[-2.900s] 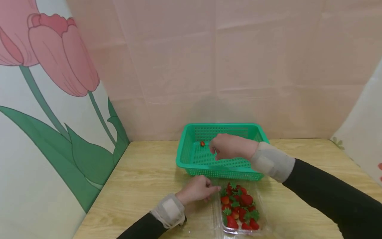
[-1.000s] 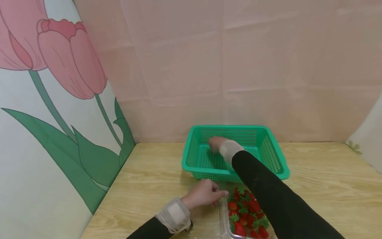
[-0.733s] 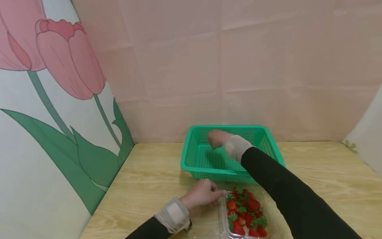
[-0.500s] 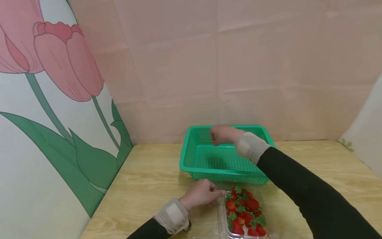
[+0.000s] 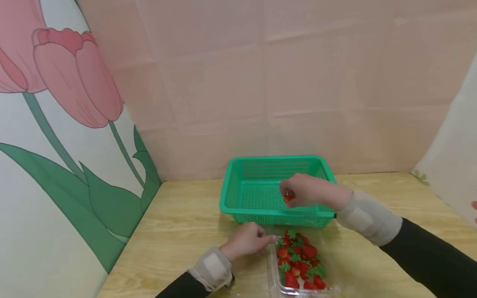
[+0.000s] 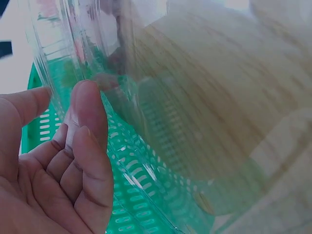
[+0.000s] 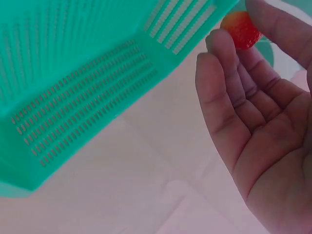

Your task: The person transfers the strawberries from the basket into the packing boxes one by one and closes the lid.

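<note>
My right hand [image 5: 307, 191] pinches a small strawberry [image 5: 287, 198] between thumb and fingertips, over the front right part of the green plastic basket [image 5: 225, 194]. The right wrist view shows the strawberry [image 7: 241, 30], red with a paler end, beside the basket wall [image 7: 87, 92]. In front of the basket stands a clear plastic box [image 5: 298, 291] filled with several red strawberries [image 5: 308, 251] with green leaves. At the box's left edge, my left hand [image 5: 246, 240] pinches the rim with its thumb, the other fingers curled. The left wrist view shows this hand [image 6: 63, 161] against the clear plastic [image 6: 195, 97].
A transparent lid [image 5: 253, 281] seems to lie left of the box, partly under the left forearm. The wooden table [image 5: 179, 223] runs back to a pink cloth backdrop [image 5: 208, 91]. A tulip-printed panel [image 5: 74, 74] stands on the left.
My right hand reached down into the basket, then rose and came right and nearer with a strawberry. The strawberry seen earlier on the basket floor is gone from there. My left hand stays at the box.
</note>
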Motion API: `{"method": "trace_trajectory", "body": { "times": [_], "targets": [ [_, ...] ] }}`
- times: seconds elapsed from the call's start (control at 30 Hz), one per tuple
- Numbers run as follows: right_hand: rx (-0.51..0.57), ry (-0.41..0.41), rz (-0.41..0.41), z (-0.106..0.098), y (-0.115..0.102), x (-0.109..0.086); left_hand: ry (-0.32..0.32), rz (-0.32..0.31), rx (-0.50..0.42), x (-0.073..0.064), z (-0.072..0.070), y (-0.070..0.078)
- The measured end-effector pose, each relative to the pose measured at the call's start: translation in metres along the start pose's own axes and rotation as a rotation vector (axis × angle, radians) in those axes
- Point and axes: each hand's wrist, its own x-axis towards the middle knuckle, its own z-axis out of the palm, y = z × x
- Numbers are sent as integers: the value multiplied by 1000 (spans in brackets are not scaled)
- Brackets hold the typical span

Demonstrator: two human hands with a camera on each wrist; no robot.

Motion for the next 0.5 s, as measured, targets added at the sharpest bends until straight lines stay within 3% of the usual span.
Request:
{"method": "trace_trajectory", "body": {
  "times": [0.17, 0.27, 0.5],
  "targets": [
    [52, -15, -39, 19, -11, -26, 5, 9, 5, 2, -1, -5],
    [70, -48, -18, 36, -16, -37, 6, 10, 12, 3, -1, -7],
    [70, -53, -15, 71, -15, -45, 8, 11, 12, 1, -3, -5]
  ]
}}
